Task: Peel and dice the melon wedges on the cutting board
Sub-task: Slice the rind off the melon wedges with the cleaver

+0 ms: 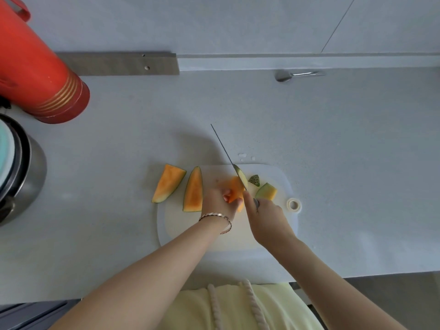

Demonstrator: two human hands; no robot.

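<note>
On the white cutting board, my left hand holds an orange melon wedge on its side. My right hand grips the knife by its handle, and the blade runs along the wedge's right edge, under a strip of green rind. Two unpeeled wedges lie to the left: one on the board, the other overhanging the board's left edge. A small netted rind scrap and a rind-and-flesh chunk lie at the board's right.
A red thermos stands at the far left of the grey counter, with a metal pot in front of it. A metal spoon lies by the back wall. Water drops sit just beyond the board.
</note>
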